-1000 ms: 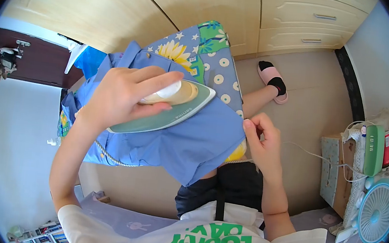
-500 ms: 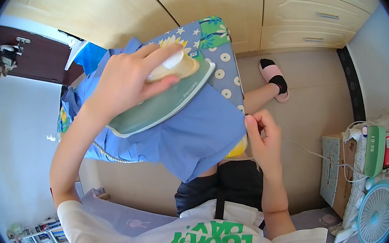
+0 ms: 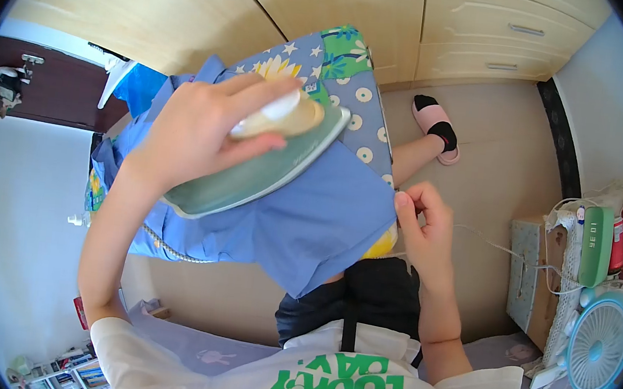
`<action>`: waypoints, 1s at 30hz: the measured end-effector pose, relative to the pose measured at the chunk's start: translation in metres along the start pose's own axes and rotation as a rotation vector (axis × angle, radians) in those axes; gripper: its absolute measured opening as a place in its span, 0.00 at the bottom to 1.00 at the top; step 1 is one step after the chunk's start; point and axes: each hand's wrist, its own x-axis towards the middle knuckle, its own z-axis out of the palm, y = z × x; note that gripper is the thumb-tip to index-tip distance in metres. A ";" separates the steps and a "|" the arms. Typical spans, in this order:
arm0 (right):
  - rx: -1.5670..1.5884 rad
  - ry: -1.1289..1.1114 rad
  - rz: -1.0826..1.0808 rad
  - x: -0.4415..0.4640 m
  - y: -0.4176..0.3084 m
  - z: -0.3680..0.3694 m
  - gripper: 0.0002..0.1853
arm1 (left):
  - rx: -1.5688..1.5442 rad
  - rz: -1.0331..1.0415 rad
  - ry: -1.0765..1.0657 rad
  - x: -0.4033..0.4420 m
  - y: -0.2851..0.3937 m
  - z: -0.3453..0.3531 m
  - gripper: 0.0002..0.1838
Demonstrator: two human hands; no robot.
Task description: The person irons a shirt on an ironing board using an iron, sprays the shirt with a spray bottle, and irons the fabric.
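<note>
My left hand (image 3: pixel 208 127) is closed round the cream handle of a green clothes iron (image 3: pixel 252 184). The iron's pointed end faces the upper right, and it rests on a blue garment (image 3: pixel 331 219) spread over a patterned ironing board (image 3: pixel 359 101). At the board's right edge, the thumb and fingers of my right hand (image 3: pixel 424 218) pinch the garment's corner. Cloth hangs over the near edge in loose folds. A braided cord (image 3: pixel 169 248) runs below the near edge at the left. The iron covers the cloth beneath it.
Pale cabinets with drawers (image 3: pixel 494 43) stand behind the board. My foot in a pink slipper (image 3: pixel 433 120) is on the tiled floor right of it. Further right are a blue fan (image 3: pixel 600 342), a green digital clock (image 3: pixel 596 247) and a thin white cable. A bed (image 3: pixel 197 346) lies behind me.
The iron has slid slightly to the right over the cloth, with my left hand still round its handle. My right hand keeps its pinch at the corner, nearly unmoved.
</note>
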 end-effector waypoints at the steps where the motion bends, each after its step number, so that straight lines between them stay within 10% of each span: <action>1: -0.005 0.004 -0.001 0.000 0.000 -0.001 0.09 | -0.055 0.101 -0.038 0.001 -0.003 -0.002 0.27; 17: 0.032 0.030 -0.007 -0.003 0.004 0.004 0.09 | -0.036 0.108 -0.090 -0.005 -0.001 -0.002 0.32; 23: 0.046 0.051 -0.004 -0.001 0.007 0.005 0.10 | -0.020 -0.283 0.178 -0.006 -0.006 0.003 0.34; 30: -0.041 0.047 0.001 0.002 0.002 0.002 0.12 | -0.376 -0.463 -0.090 -0.038 -0.031 -0.021 0.25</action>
